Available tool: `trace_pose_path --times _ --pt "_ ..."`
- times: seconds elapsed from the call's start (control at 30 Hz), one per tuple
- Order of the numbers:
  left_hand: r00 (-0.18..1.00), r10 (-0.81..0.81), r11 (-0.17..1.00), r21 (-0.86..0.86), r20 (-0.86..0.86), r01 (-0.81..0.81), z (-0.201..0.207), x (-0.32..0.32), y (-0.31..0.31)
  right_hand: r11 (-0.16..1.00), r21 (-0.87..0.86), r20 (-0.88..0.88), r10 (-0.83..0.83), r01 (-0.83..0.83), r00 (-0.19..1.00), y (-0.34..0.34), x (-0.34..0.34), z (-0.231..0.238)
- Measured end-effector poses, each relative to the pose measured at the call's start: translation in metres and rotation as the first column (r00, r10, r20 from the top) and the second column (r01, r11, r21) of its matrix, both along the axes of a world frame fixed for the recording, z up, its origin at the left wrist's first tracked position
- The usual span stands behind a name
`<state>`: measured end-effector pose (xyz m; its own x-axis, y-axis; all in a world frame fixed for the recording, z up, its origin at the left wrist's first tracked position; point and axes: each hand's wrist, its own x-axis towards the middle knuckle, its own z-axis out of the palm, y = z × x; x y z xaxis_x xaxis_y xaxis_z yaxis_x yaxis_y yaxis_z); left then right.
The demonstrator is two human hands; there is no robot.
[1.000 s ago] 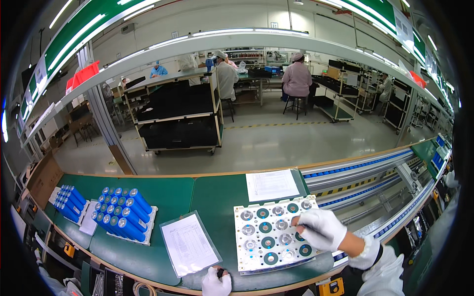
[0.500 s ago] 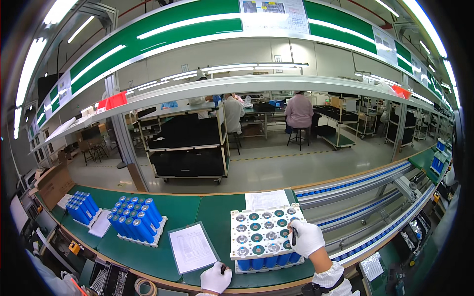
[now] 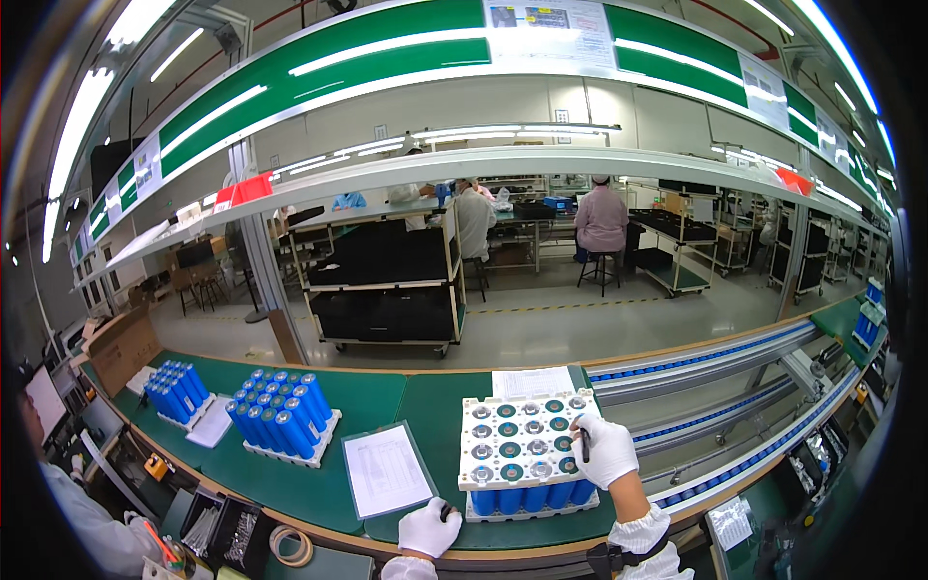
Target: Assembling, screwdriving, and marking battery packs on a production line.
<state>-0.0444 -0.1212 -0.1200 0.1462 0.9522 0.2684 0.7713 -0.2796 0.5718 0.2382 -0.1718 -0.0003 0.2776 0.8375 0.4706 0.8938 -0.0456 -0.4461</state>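
My right hand (image 3: pixel 610 454), in a white glove, grips a black pen (image 3: pixel 585 445) over the right side of a battery block. That block has a white holder plate (image 3: pixel 519 434) on top, with rows of round cell ends, some silver and some dark green-ringed. Blue cylindrical cells (image 3: pixel 534 500) show beneath the plate. My left hand (image 3: pixel 427 533), also gloved, rests at the table's front edge, left of the block. Its fingers are curled around a small black object (image 3: pixel 446 510), mostly hidden. A printed sheet in a clear sleeve (image 3: pixel 387 472) lies just behind that hand.
Two more groups of blue cells (image 3: pixel 290 425) stand on white bases to the left. Behind the block lies a paper sheet (image 3: pixel 532 383). A roller conveyor (image 3: pixel 696 370) runs on the right. Tape rolls (image 3: pixel 290 547) and metal-part bins sit front left, near another person's sleeve (image 3: pixel 82 512).
The whole view has shifted slightly, so the scene sits a little higher and further right. More of the person at the left shows. Both hands keep nearly the same places and grips.
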Motion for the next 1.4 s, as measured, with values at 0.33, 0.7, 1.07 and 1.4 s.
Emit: trace_pose_path --times 0.33,0.7,1.07,1.4 --pt "0.999 -0.026 1.000 -0.007 -0.021 0.026 -0.001 -0.008 0.005 0.995 0.088 -0.187 0.072 -0.056 0.980 0.001 -0.007 0.007" --pt "0.998 -0.047 0.999 0.020 0.030 0.047 -0.005 -0.009 0.002 0.994 0.078 -0.143 0.081 -0.071 0.986 -0.001 -0.008 0.005" --pt "0.999 -0.043 0.999 -0.006 0.011 0.043 -0.002 -0.008 0.004 0.993 0.099 -0.115 0.082 -0.071 0.990 0.000 -0.005 0.005" --pt "0.998 -0.048 0.997 0.065 0.030 0.046 -0.005 -0.009 0.003 0.995 0.075 -0.190 0.072 -0.058 0.979 0.002 -0.003 -0.001"
